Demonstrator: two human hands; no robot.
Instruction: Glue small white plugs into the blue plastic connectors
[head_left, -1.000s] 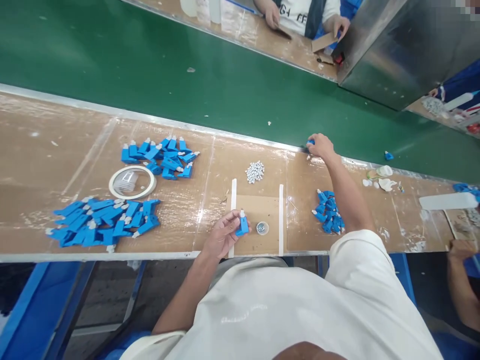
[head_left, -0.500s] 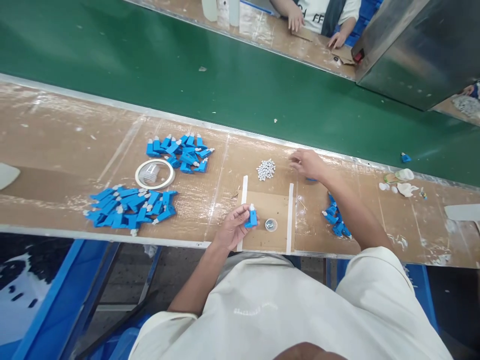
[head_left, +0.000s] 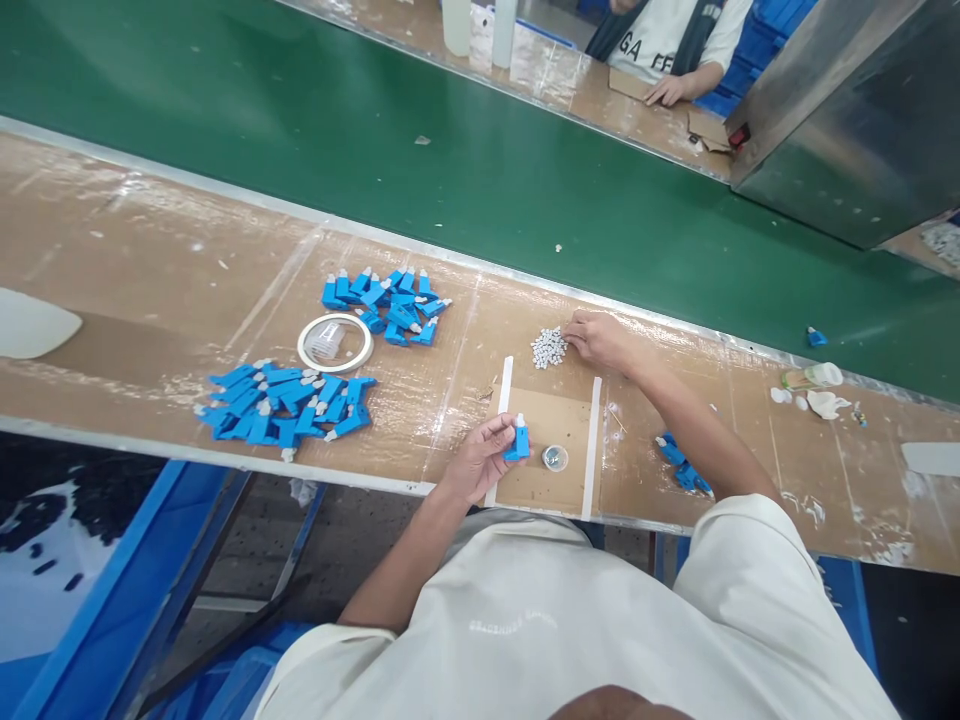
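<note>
My left hand (head_left: 480,455) holds a small blue plastic part (head_left: 518,441) with a white tip upright near the table's front edge. My right hand (head_left: 600,338) reaches to a small heap of tiny white pieces (head_left: 548,347), fingertips touching its right side; whether it grips one I cannot tell. Between the two hands lies a brown card square framed by two white strips (head_left: 592,430), with a small round metal dish (head_left: 555,459) on it. A pile of blue parts (head_left: 681,462) lies to the right, partly hidden by my right forearm.
Two more heaps of blue parts (head_left: 289,405) (head_left: 386,298) lie left, with a tape roll (head_left: 334,342) between them. A green conveyor belt (head_left: 450,170) runs behind the table. Across it another person's hand (head_left: 664,92) rests by cardboard. A metal housing (head_left: 847,110) stands at back right.
My right hand came back from the belt's edge, moving left to the white pieces. My left hand has kept the blue part. The view shifted left.
</note>
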